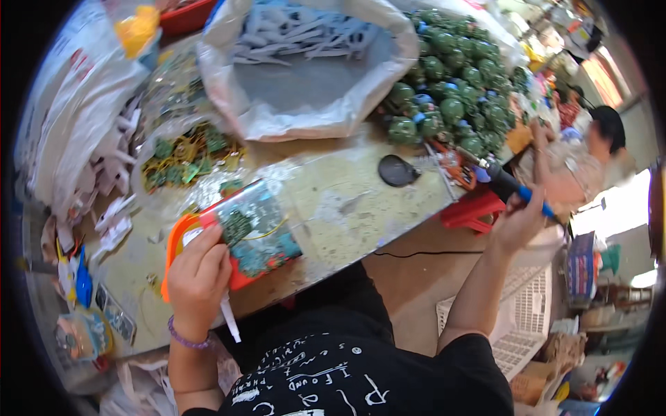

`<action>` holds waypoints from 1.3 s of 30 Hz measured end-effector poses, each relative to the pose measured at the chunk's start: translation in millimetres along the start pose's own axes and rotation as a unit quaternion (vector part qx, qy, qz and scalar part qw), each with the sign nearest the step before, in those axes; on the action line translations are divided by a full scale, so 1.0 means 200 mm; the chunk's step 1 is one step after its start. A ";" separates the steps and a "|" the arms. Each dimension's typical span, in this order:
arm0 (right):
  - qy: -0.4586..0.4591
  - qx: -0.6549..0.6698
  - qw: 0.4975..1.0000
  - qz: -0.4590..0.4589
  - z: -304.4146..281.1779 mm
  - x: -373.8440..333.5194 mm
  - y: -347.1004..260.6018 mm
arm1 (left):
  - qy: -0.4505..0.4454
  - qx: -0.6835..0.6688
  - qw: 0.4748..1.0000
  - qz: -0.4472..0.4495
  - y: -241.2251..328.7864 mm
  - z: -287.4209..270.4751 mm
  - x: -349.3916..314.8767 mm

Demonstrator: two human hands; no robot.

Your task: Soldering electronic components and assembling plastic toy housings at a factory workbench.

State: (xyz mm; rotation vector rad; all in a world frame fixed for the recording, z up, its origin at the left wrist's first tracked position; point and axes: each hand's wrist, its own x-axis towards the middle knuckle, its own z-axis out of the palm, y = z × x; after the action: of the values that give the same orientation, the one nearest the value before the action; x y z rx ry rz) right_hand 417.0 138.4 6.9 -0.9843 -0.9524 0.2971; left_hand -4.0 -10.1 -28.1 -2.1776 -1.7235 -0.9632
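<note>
Close by, below the black printed T-shirt's upper edge of view, the left hand [199, 276] is curled with its fingers drawn together around a white plastic piece [229, 320], whose narrow end sticks out under the palm, past the table's front edge. Its fingertips are at the side of a small dark-green part [236, 227] lying on a red-edged, teal-stained block [266, 244]; whether they touch that part I cannot tell. An orange curved piece [171, 258] is just left of the block. Out to the right, beyond the table edge, the right hand [522, 220] is closed around the blue handle of a soldering iron [525, 195], its dark front pointing back toward an orange-and-metal stand [454, 166] near the table's right edge. Between block and stand, a stretch of scuffed tabletop [340, 208] leaves room to move — bounded on the far right by a round black dish [397, 170]. Off the edge, under the right forearm, is a white slatted basket [527, 312], with a red stool [474, 212] tucked near the table. Farther back, a clear bag of green boards with yellow wires [187, 161] crowds the left, a rolled-open white sack [298, 123] of white plastic pieces fills the middle, and dark-green globes [451, 83] heap up beside it — a co-worker [572, 170] sits past them.
</note>
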 end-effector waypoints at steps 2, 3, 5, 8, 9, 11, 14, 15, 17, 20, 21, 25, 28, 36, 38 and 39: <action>-0.003 -0.052 0.998 0.044 -0.06 0.19 0.04 | -0.002 0.009 1.000 -0.003 -0.01 0.00 0.00; -0.001 -0.067 0.996 0.058 -0.07 0.25 0.08 | 0.001 0.006 1.000 0.004 -0.01 0.00 0.00; -0.028 -0.082 0.994 0.071 -0.09 0.31 0.12 | -0.006 0.004 1.000 -0.001 -0.01 0.01 0.00; -0.079 -0.103 0.986 0.103 -0.05 0.34 0.22 | -0.004 0.008 1.000 0.003 0.00 0.02 0.00; -0.100 -0.110 0.982 0.117 -0.03 0.33 0.27 | -0.004 0.010 1.000 0.003 0.01 0.02 0.00; -0.135 -0.127 0.969 0.163 0.05 0.28 0.37 | -0.004 0.011 1.000 0.001 0.01 0.02 0.00; -0.210 -0.123 0.952 0.186 0.16 0.15 0.40 | -0.007 0.012 1.000 -0.003 0.00 0.02 0.00; -0.217 -0.102 0.952 0.192 0.19 0.10 0.38 | -0.010 0.012 1.000 -0.004 -0.01 0.02 0.00; -0.179 -0.088 0.963 0.182 0.23 0.04 0.32 | -0.007 0.022 1.000 -0.006 0.00 0.01 0.00; -0.143 -0.007 0.966 0.217 0.19 -0.09 0.32 | -0.004 0.024 1.000 -0.005 -0.01 0.01 0.00; -0.101 0.008 0.970 0.219 0.18 -0.19 0.34 | -0.006 0.016 1.000 0.001 -0.02 0.01 0.01; -0.227 -0.023 0.970 0.089 0.36 -0.52 0.29 | -0.003 0.000 1.000 0.002 -0.02 0.02 0.03; -0.441 -0.100 0.892 0.017 0.77 -0.46 0.16 | -0.002 0.000 1.000 -0.001 -0.02 0.00 0.01; -0.477 -0.487 0.695 -0.232 1.82 -0.11 0.80 | -0.021 -0.004 1.000 -0.003 0.01 -0.03 0.00; -0.383 -0.541 0.707 -0.246 1.90 -0.10 0.91 | -0.034 -0.005 0.999 -0.012 0.02 -0.04 -0.01; -0.321 -0.574 0.700 -0.277 1.90 -0.10 0.95 | -0.034 0.001 0.999 -0.022 0.01 -0.04 0.00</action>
State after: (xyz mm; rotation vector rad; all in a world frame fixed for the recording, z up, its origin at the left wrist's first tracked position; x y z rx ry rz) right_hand 138.4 449.4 -81.1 -1.6757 -2.1460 -0.6308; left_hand -4.4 -15.5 -21.3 -2.2041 -1.8098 -0.9062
